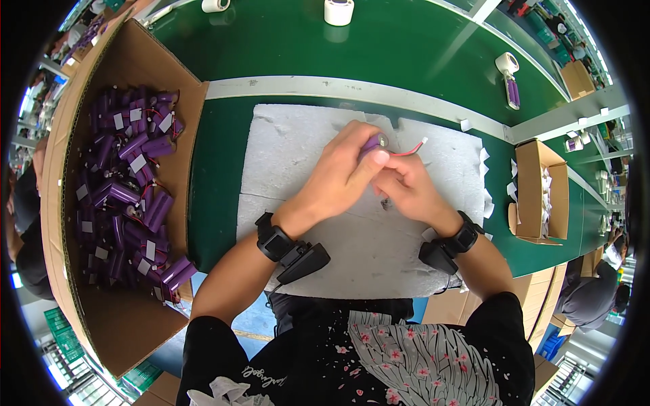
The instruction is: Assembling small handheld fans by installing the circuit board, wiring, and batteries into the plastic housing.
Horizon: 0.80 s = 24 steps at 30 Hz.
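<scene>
Purple battery pack [372, 144] inside left grip [340, 168], just beside right grip [409, 187]

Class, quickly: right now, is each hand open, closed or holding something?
Left hand: closed, holding a shiny purple cylindrical battery pack.
Right hand: curled close by; whether it grips anything cannot be told.

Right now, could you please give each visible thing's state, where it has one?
Purple pack: held, partly covered
Wire lead: connector end free
Left hand: closed around pack
Right hand: curled, grip unclear
Large box: open, holding purple packs
Small box: open, holding white pieces
White mat: lying flat
</scene>
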Motion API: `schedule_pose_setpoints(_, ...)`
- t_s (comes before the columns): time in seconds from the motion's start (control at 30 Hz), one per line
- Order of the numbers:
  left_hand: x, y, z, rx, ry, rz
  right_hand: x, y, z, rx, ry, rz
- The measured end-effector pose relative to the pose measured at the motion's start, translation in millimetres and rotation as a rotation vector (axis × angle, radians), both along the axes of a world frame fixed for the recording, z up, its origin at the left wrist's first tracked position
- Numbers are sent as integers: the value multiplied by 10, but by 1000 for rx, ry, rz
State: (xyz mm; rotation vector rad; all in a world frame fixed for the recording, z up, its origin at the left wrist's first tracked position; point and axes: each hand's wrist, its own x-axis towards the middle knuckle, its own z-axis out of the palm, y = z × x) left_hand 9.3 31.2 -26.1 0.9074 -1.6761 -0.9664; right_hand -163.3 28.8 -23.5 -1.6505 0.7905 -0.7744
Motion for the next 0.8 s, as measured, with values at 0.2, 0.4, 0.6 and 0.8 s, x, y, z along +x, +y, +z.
schedule_pose_setpoints(0.2,-16,24,84,-56,-133,-27,-53,-50,-106,-65,38,28)
schedule_pose_setpoints(0.4,-2,10,30,-24,-49,-28,24,-27,-43,-76,-37,-38)
schedule_pose_setpoints(0.6,25,23,39,81,18,-29,35,-20,-46,-62,-39,-51)
schedule_pose_setpoints(0.8,24,27,49,88,14,-21,10,-34,-56,-60,-11,-25)
